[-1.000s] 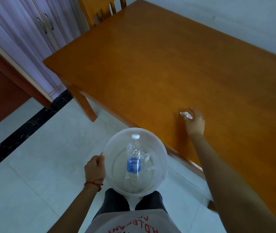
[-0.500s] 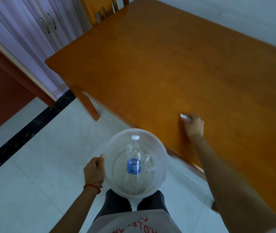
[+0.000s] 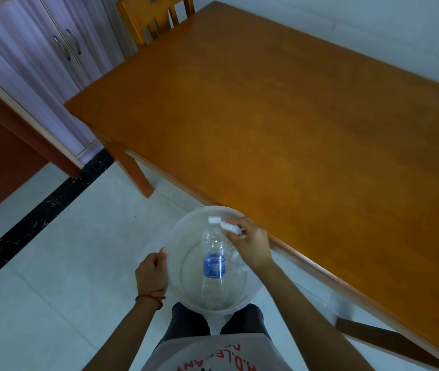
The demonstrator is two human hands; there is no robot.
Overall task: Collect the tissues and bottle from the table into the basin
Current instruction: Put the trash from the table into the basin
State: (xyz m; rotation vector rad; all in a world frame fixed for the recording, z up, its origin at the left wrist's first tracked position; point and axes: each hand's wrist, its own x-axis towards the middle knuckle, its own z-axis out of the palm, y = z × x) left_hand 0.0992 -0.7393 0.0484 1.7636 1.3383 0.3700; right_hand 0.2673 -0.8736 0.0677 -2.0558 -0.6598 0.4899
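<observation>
Tabletop (image 3: 293,124) looks bare, left hand (image 3: 151,273) gripping the basin (image 3: 186,228) rim, right hand (image 3: 250,243) pinching a featherlight, squishy tissue (image 3: 230,228) above the bottle (image 3: 214,261).

The basin (image 3: 186,231) is a round, translucent white plastic bowl at about 6 o'clock in the view, off the table's near edge. Inside it lies a clear plastic water bottle (image 3: 214,259) on its side, white cap toward 12 o'clock, base toward 6 o'clock, a blue label around its middle. A small crumpled white tissue (image 3: 230,227) is above the basin's 1 o'clock side, just beside the bottle's neck. More crumpled tissues (image 3: 235,257) lie inside at the bottle's 3 o'clock side.
</observation>
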